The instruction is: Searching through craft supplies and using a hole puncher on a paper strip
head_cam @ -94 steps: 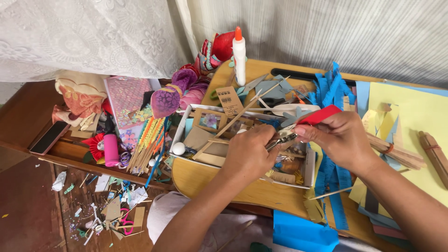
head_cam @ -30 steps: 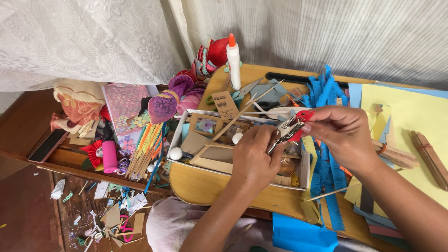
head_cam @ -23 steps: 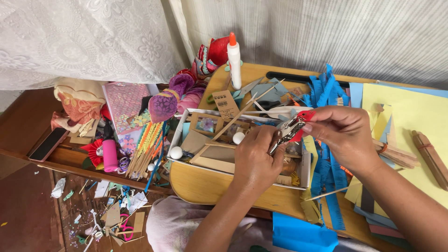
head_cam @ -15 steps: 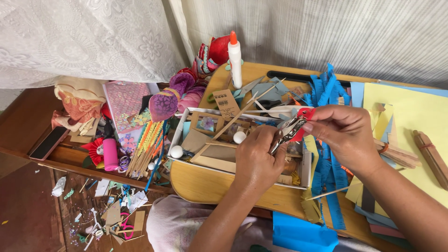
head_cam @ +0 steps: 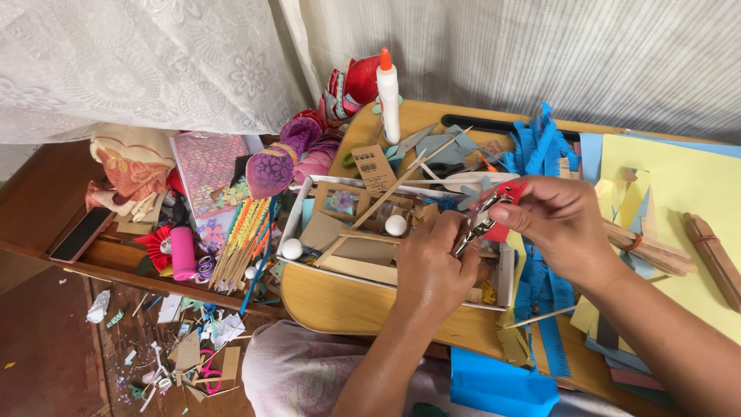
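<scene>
Both my hands hold a small metal tool with a red part (head_cam: 488, 213) above a white tray (head_cam: 302, 208) of cardboard bits, sticks and white balls. My right hand (head_cam: 557, 225) pinches the red upper end. My left hand (head_cam: 434, 266) grips the lower metal end with its fingertips. The tray rests on a wooden lap board (head_cam: 340, 297).
A white glue bottle with an orange cap (head_cam: 388, 89) stands at the back. Blue fringed paper strips (head_cam: 538, 150), yellow paper (head_cam: 687, 185) and bundled wooden sticks (head_cam: 715, 251) lie to the right. On the left are a dark phone (head_cam: 81, 234), a pink tube (head_cam: 183, 252) and coloured sticks (head_cam: 243, 235).
Since three seconds ago the tool has been raised out of the tray and turned between both hands. Over the last second the hands have barely moved.
</scene>
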